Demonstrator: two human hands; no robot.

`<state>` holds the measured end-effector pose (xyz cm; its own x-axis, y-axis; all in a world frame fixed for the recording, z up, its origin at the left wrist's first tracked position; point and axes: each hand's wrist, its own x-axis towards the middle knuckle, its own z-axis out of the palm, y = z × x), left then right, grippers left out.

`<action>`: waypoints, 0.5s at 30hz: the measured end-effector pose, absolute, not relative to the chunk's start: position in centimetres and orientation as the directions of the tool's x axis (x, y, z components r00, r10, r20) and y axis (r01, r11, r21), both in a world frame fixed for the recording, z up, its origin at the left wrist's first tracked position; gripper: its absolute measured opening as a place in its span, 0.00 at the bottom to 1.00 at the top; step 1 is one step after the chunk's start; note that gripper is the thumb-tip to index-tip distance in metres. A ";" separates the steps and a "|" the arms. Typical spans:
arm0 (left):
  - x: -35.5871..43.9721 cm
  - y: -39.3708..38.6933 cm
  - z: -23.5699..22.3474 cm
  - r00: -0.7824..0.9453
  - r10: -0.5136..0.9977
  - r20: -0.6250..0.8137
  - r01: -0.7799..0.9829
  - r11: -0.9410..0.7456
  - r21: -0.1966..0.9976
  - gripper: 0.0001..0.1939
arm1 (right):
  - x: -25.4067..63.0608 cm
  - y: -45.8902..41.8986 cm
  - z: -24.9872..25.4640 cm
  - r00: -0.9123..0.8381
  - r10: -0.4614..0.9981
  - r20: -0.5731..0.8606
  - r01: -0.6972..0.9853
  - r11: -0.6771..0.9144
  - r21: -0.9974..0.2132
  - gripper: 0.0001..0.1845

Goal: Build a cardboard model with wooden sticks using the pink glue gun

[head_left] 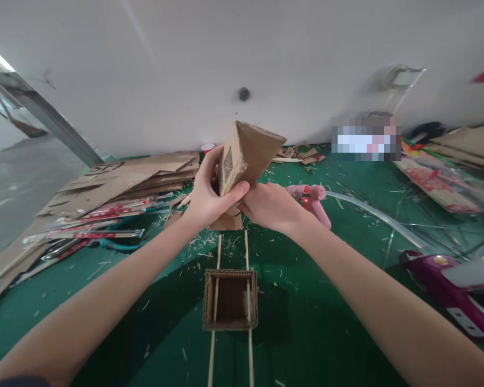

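Note:
Above the green table, my left hand [207,196] grips an angular folded cardboard piece [262,150], its thumb across the near lower edge. My right hand [270,207] is closed at the lower right of that piece, its fingertips partly hidden. Below both hands, a flap of cardboard [227,221] shows. Closer to me sits a small open-topped cardboard box [230,327], with two thin wooden sticks [212,355] running through it lengthwise. Right of my right hand lies a pink glue gun [318,207] with a small red light on.
Flat cardboard sheets [133,177] and wrapped stick packs [105,212] lie at the left. A clear glue stick [375,215] trails from the gun toward a purple device [447,295] at the right. Cardboard scraps [302,153] lie by the wall, and shavings dot the table [314,333].

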<state>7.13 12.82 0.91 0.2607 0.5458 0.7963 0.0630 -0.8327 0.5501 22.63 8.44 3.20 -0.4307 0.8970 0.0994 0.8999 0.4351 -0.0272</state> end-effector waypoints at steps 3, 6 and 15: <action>7.3 12.6 1.0 0.271 0.537 0.799 0.051 -0.837 0.545 0.38 | 22.6 8.6 2.9 -0.421 0.901 0.106 0.903 0.427 -0.041 0.15; 7.5 12.3 1.1 0.291 0.530 0.797 0.040 -0.839 0.543 0.38 | 22.5 8.7 2.7 -0.388 0.917 0.090 0.914 0.395 -0.088 0.16; 7.1 12.5 1.5 0.308 0.535 0.787 0.077 -0.838 0.539 0.36 | 22.8 7.9 3.6 -0.503 0.861 0.073 0.861 0.507 -0.047 0.16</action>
